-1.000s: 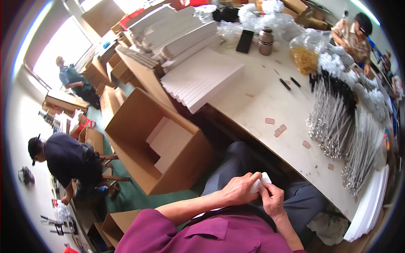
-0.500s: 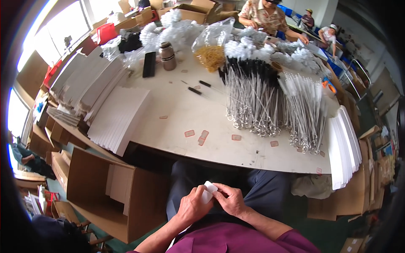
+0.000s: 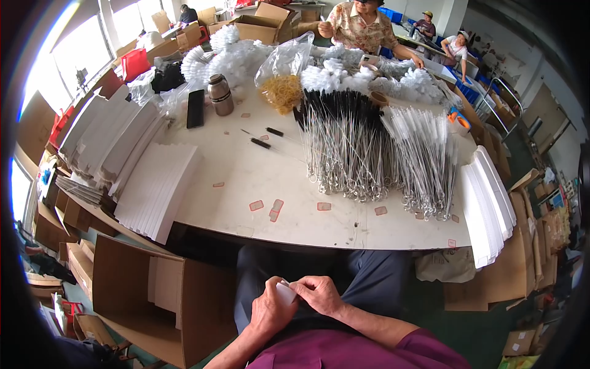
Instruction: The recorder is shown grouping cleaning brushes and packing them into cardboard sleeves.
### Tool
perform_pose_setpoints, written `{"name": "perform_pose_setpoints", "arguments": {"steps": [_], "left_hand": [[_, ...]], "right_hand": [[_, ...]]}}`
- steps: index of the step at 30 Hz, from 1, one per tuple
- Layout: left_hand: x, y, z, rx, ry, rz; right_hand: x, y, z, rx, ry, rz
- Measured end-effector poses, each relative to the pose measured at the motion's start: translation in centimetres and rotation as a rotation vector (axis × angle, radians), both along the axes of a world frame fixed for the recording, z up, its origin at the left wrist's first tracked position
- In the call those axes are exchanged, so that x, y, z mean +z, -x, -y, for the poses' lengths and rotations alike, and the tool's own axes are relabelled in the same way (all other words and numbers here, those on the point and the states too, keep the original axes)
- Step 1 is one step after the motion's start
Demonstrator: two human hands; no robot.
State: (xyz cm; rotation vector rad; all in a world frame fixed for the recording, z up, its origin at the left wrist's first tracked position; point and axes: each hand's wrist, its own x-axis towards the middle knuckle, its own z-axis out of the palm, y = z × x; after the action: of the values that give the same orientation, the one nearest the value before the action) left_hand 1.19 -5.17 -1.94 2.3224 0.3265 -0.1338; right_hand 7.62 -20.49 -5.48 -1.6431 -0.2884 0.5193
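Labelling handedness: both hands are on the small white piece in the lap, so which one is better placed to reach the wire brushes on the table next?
Probably the right hand: the wire brushes lie ahead and to its side, while the left hand cradles the small white piece.

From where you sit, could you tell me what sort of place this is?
Probably a small packing or assembly workshop: the table is heaped with bundled wire brushes and stacks of flat white cartons, an open cardboard box stands beside it, and other workers sit beyond.
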Motion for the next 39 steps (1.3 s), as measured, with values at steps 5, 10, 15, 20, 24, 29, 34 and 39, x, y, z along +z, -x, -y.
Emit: {"name": "perform_pose_setpoints", "arguments": {"steps": [5, 10, 15, 20, 24, 29, 34, 39], "left_hand": [[-1.0, 0.8, 0.1, 0.026, -0.069, -0.043], [-0.9, -0.1, 0.4, -0.039, -0.057, 0.074], [-1.4, -0.1, -0.7, -0.118, -0.081, 0.153], [-1.7, -0.3, -1.4, -0.141, -0.152, 0.162], [-1.9, -0.2, -1.2, -0.147, -0.137, 0.21], [-2.6, -0.1, -1.3, -0.179, -0.141, 0.265], [-2.0, -0.4, -1.3, -0.165, -0.099, 0.237], [-2.1, -0.4, -1.2, -0.162, -0.079, 0.218]], "right_hand": [[-1.2, 0.7, -1.0, -0.025, -0.092, -0.127], [0.1, -0.2, -0.4, -0.05, -0.035, -0.067], [0.5, -1.4, 0.0, -0.077, -0.111, -0.223], [0.3, -1.8, 0.0, -0.038, -0.087, -0.249], [0.7, -2.1, 0.3, -0.043, -0.076, -0.251], [0.8, -2.1, 0.4, -0.05, -0.066, -0.268], [1.3, -2.6, 0.7, -0.056, -0.088, -0.352], [0.8, -2.4, 0.6, -0.054, -0.083, -0.233]]}}
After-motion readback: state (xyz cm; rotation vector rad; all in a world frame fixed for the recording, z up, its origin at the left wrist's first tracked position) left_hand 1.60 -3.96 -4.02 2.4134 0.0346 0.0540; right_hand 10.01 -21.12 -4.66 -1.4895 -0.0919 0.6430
